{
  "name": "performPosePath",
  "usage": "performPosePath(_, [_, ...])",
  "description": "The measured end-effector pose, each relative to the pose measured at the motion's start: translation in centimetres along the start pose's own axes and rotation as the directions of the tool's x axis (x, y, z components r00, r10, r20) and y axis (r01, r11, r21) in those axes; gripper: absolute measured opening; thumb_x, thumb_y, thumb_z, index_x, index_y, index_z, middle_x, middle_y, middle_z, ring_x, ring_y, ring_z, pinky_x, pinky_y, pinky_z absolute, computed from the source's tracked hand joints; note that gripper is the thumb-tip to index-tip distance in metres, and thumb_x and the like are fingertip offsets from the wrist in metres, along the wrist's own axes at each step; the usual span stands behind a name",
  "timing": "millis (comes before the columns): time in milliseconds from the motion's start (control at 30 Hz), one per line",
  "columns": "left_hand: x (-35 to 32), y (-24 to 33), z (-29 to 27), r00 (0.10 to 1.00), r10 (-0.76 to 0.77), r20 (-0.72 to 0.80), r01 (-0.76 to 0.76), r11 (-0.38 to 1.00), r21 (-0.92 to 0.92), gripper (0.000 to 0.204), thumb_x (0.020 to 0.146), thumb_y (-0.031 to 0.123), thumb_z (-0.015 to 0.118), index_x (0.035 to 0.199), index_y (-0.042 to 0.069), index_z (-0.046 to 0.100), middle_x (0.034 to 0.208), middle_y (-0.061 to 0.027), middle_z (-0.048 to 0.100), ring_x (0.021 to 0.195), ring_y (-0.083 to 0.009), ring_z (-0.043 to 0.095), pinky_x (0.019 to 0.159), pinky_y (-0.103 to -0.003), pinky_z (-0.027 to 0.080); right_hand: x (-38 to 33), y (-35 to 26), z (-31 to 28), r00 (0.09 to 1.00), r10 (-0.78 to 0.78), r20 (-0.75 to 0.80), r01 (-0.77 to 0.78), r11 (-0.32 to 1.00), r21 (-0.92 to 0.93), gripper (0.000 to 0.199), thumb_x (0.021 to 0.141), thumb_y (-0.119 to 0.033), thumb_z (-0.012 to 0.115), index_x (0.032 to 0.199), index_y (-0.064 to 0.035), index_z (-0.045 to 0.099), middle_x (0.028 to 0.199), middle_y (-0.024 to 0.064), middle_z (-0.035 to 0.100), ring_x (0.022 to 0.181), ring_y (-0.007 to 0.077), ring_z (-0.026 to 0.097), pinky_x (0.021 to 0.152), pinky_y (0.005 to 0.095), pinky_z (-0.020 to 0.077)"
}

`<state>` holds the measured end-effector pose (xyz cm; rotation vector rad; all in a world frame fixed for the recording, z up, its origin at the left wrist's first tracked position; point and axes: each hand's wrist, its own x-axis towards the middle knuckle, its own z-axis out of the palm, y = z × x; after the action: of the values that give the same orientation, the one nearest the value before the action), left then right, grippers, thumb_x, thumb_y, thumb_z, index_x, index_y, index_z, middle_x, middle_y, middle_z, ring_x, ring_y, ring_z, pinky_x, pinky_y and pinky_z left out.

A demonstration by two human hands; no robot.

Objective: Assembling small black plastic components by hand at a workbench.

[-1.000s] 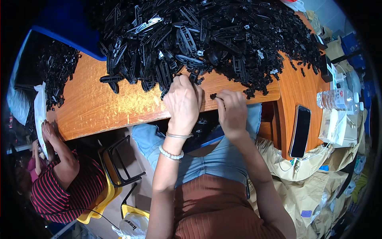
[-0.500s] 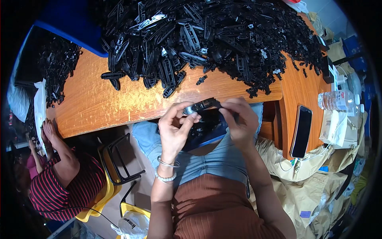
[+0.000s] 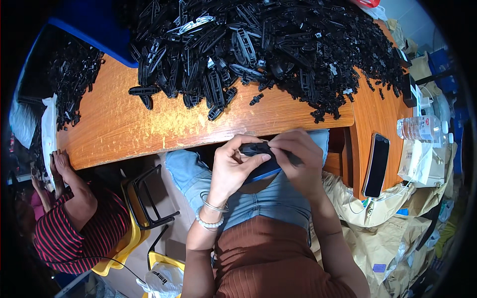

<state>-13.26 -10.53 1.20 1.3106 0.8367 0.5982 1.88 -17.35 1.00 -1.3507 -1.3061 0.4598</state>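
A black plastic part (image 3: 258,149) is being pinched between the left hand (image 3: 237,166) and the right hand (image 3: 296,161), above the lap and just below the table edge (image 3: 208,141). It is looking long, narrow and dark. If the pinch is loosened, it could be dropped to the floor.

Your right hand (image 3: 297,158) and left hand (image 3: 237,166) are covering most of the black plastic part (image 3: 256,148), so its shape is staying unclear. The black parts heap (image 3: 268,44) is running off the top edge. The bench (image 3: 149,124) front is hiding your knees. The person in the striped shirt (image 3: 74,223) is being cut off at left.
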Motion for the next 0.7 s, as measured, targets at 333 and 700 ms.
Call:
performPosePath(333, [-0.1, -1.2, -0.4, 0.996, 0.071, -0.046, -0.079, 0.975, -0.209, 0.012, 0.081, -0.009, 0.061, 0.093, -0.007, 0.06, 0.087, -0.0072, 0.062, 0.068, -0.0104, 0.064, 0.063, -0.02, 0.054, -0.3, 0.6, -0.5, 0.965, 0.217, 0.144, -0.219, 0.976, -0.003, 0.023, 0.069, 0.0, 0.07, 0.092, -0.003, 0.067, 0.084, 0.0053, 0.058, 0.081, 0.0176, 0.055, 0.072, 0.0277, 0.0435])
performPosePath(700, [0.4, -1.1, -3.1, 0.973, 0.23, 0.033, -0.229, 0.928, 0.294, 0.014, 0.088, 0.008, 0.059, 0.096, -0.001, 0.067, 0.077, -0.0089, 0.068, 0.056, -0.0118, 0.059, 0.055, -0.025, 0.048, 0.0, 1.9, -0.5, 0.834, 0.386, 0.393, -0.466, 0.875, 0.13, 0.018, 0.074, -0.003, 0.069, 0.092, -0.0025, 0.066, 0.08, 0.0, 0.057, 0.069, 0.007, 0.048, 0.062, 0.0215, 0.0384])
